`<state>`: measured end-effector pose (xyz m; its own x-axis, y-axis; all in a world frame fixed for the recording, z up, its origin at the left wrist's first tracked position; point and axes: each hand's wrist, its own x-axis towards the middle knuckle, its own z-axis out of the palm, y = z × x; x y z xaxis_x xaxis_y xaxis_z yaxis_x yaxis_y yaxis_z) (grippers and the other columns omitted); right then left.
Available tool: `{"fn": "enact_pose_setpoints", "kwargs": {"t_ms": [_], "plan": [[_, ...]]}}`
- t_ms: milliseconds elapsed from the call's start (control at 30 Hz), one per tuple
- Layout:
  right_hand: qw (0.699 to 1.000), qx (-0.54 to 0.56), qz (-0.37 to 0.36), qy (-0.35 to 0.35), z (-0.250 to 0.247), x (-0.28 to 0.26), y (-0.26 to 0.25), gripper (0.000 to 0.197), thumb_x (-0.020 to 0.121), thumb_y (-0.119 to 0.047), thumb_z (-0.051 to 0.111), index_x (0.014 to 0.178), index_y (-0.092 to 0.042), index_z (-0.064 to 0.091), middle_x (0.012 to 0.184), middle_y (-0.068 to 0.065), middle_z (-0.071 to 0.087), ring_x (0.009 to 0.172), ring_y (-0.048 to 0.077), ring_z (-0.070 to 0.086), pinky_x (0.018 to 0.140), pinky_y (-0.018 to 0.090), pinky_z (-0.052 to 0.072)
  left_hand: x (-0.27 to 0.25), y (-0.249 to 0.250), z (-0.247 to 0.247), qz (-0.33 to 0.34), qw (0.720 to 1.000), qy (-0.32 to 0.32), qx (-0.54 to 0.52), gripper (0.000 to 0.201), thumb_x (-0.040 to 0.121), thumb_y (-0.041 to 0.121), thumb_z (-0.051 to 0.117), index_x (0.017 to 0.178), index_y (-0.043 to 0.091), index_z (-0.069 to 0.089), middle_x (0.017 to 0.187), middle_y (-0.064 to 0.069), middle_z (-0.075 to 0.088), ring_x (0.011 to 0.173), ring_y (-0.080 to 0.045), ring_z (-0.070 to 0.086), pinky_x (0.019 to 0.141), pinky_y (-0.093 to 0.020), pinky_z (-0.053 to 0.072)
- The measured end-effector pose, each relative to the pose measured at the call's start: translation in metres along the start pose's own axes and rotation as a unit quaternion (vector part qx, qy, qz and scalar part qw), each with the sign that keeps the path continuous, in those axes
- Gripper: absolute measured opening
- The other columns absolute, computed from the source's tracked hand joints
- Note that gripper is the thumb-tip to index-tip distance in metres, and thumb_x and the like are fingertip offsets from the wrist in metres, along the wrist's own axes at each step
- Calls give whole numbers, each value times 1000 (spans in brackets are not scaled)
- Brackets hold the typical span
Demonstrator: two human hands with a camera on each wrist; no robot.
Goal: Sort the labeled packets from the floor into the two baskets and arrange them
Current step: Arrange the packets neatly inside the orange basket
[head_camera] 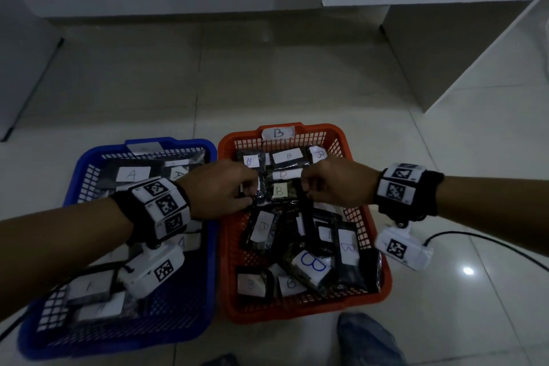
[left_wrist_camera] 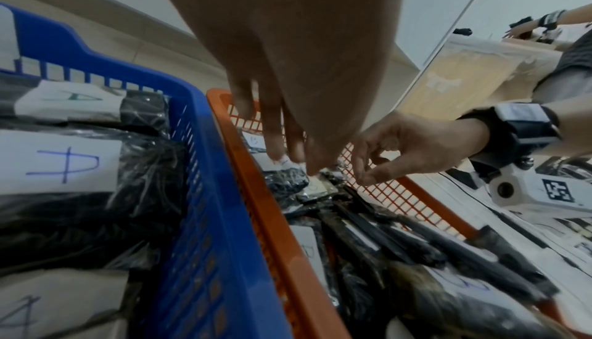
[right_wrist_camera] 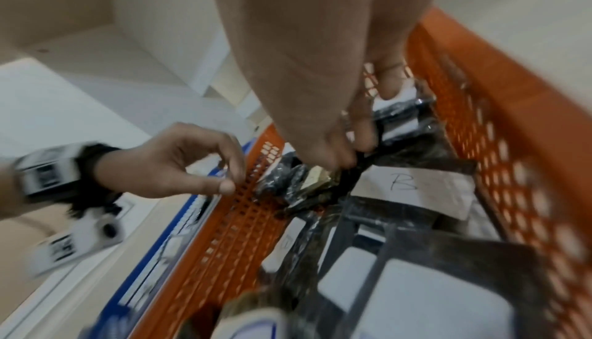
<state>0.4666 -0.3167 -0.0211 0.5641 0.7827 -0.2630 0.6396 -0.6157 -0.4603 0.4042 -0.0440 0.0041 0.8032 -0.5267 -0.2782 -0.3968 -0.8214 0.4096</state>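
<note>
The orange basket, tagged B, holds several black packets with white B labels. The blue basket to its left holds several packets labelled A. Both hands hover over the far end of the orange basket, either side of a packet with a pale B label. My left hand touches a packet's label with its fingertips. My right hand has loosely curled fingers at the packet's right edge, with nothing seen between thumb and fingers.
A black cable runs over the tiled floor right of the orange basket. A white cabinet stands at the back right. My knee in jeans is just before the orange basket. Another person's arm shows far off.
</note>
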Motion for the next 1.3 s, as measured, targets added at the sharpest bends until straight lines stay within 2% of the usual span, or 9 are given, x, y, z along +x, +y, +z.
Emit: {"fn": "enact_pose_setpoints", "kwargs": {"t_ms": [133, 300, 400, 500, 700, 867, 1033, 1200, 1300], "plan": [[996, -66, -11, -56, -7, -15, -8, 11, 92, -23, 65, 101, -21, 70, 96, -8, 72, 84, 6, 67, 74, 27, 57, -10, 14, 7, 53, 991, -123, -26, 15, 93, 31, 63, 108, 27, 65, 98, 16, 66, 83, 5, 60, 69, -7, 46], [979, 53, 1, -196, -4, -33, -48, 34, 86, -57, 68, 97, -25, 68, 86, -11, 72, 75, 4, 66, 69, 26, 57, -26, 30, 35, 76, 966, -248, 9, 42, 86, 52, 68, 123, 34, 60, 115, 14, 65, 100, -3, 60, 86, -28, 55], [981, -84, -32, -169, 15, -44, -70, 54, 80, -78, 58, 93, -26, 62, 84, -10, 66, 68, 8, 60, 60, 30, 56, -32, 37, 50, 101, 960, -247, 84, 36, 89, 48, 64, 118, 27, 62, 104, 6, 69, 90, -9, 64, 85, -32, 52], [980, -122, -45, -150, 27, -44, -76, 56, 81, -71, 63, 105, -21, 63, 92, -6, 66, 72, 10, 59, 61, 27, 53, -33, 37, 54, 103, 964, -232, 75, 30, 92, 48, 59, 108, 24, 63, 98, 5, 68, 84, -9, 62, 88, -34, 50], [987, -17, 38, -153, 34, -48, -75, 51, 74, -67, 74, 103, -28, 61, 92, -13, 64, 80, 7, 61, 66, 25, 54, -29, 31, 33, 93, 978, -184, 23, 31, 92, 48, 60, 114, 26, 61, 100, 9, 67, 88, -5, 61, 62, -2, 26], [973, 157, 105, -130, 18, -41, -72, 42, 71, -37, 86, 101, -29, 58, 96, -9, 63, 83, 8, 62, 68, 28, 56, -25, 23, 8, 62, 988, -140, -31, 31, 88, 64, 58, 102, 36, 55, 94, 17, 60, 82, 2, 56, 67, -11, 38], [935, 342, 93, 11, -14, -36, -52, 39, 74, -9, 86, 103, -20, 63, 109, -1, 66, 95, 14, 68, 83, 32, 60, -19, 12, -19, 15, 994, -69, -88, 22, 88, 50, 67, 102, 38, 56, 101, 19, 59, 90, 3, 56, 76, -24, 53], [976, 183, 76, 87, -18, -10, -19, 29, 76, -15, 84, 98, -21, 66, 109, -5, 67, 92, 9, 65, 80, 31, 57, -12, 3, -27, -17, 999, -41, -10, 34, 91, 52, 61, 120, 35, 55, 115, 19, 59, 92, 6, 55, 74, -12, 45], [984, 134, 48, 103, -8, 9, -14, 24, 78, -20, 81, 97, -17, 68, 105, -3, 66, 93, 12, 61, 82, 32, 53, -7, -1, -20, -35, 992, -75, 98, 45, 93, 65, 44, 128, 38, 54, 117, 16, 56, 98, -1, 53, 95, -34, 41]]}}
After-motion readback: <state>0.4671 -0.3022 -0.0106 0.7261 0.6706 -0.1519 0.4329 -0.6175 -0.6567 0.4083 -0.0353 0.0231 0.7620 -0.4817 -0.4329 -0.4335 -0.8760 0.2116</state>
